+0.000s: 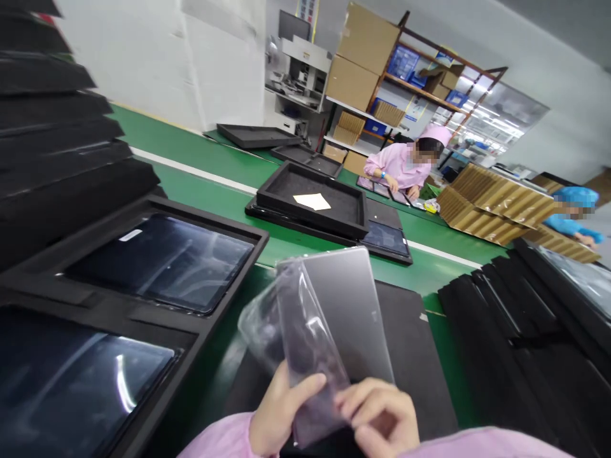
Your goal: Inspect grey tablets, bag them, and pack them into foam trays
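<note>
A flat grey tablet (352, 302) is held up at a tilt in front of me. Clear plastic film (305, 321) covers its left part and hangs loose in folds on that side. My left hand (281, 407) is closed on the tablet's lower left edge, with the thumb over the film. At the lower right, my right hand (384, 413) pinches the film's edge between thumb and fingers. A black foam mat (410, 343) lies beneath on the green surface.
On the left, a black foam tray (260, 245) holds dark-screened tablets, with stacked trays (71, 127) behind. More black trays (515, 337) stand at right. Ahead, a tray (310, 219) carries a pale paper. Two people (403, 162) work across the green bench (205, 181).
</note>
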Tool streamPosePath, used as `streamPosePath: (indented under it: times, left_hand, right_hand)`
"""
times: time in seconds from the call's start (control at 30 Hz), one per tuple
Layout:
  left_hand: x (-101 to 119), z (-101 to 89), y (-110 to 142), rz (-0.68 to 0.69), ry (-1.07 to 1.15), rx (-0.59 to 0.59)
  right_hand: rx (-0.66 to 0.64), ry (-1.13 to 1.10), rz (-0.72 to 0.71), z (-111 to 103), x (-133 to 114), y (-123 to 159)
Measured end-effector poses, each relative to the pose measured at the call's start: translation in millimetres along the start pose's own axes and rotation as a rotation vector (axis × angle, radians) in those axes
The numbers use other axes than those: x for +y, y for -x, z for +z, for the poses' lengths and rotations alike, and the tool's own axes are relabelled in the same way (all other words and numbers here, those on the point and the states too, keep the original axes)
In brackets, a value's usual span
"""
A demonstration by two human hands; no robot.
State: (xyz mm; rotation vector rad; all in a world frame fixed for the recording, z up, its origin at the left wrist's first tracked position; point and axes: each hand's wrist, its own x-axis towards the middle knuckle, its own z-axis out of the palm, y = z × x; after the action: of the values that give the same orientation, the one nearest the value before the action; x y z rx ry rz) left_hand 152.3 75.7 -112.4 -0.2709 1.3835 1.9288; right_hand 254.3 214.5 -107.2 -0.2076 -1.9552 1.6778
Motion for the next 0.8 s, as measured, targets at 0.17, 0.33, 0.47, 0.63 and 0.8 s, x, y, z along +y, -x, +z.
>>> streamPosePath:
  times: [0.17, 0.33, 0.47, 0.63, 0.8]
  left_hand:
    - [4, 5.6, 1, -0.121, 0.117, 0.036]
    - [4, 6.8, 1, -0.108, 0.098, 0.054]
    - [-5, -2.9, -11, -0.049, 0.008, 0.037]
    - [-9, -14.0, -23, 0.059, -0.124, 0.053]
    - [14, -15.4, -11, -0.015, -0.254, 0.103]
  right_hand:
    - [0.423, -0.099, 0.055, -13, -8, -5]
    - [0.634, 0.121, 0.159, -7, 8, 6]
    - [0.463, 0.025, 0.391, 0, 6, 8]
    - [0.505, -0.11, 0.423, -11, -6, 7]
    - [0.853, -0.246, 0.405, -44, -10, 14]
